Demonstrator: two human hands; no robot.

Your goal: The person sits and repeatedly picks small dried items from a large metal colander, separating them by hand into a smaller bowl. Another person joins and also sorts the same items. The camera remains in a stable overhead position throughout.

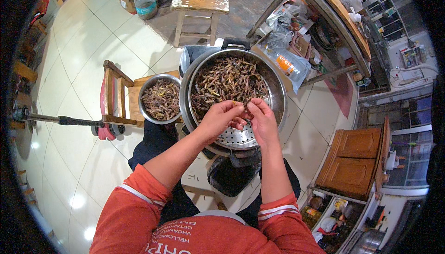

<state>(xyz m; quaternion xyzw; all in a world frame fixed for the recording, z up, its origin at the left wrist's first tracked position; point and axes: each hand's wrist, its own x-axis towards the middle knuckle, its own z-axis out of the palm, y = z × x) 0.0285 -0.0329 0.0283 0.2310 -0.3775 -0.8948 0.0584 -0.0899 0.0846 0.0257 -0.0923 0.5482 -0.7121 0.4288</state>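
Note:
A large steel steamer pot [282,114] with a perforated bottom stands before me, heaped with dried brown-purple plant pieces [229,80], perhaps flower buds. Over its near part, my left hand [222,114] and my right hand [260,116] meet fingertip to fingertip. Thumb and forefinger of my right hand pinch a small dark piece. A small yellowish bit shows at my left fingertips, which are closed together. To the left, a steel bowl [142,106] of similar pieces rests on a wooden chair [134,90]. Bare perforated metal [240,136] shows beneath my hands.
A wooden stool [200,2] stands beyond the pot. Right of it, plastic bags and a large clear bottle [288,64] lie under a wooden table [333,7]. A black container [231,175] is between my knees. At left, a metal pole [66,120] reaches toward the chair.

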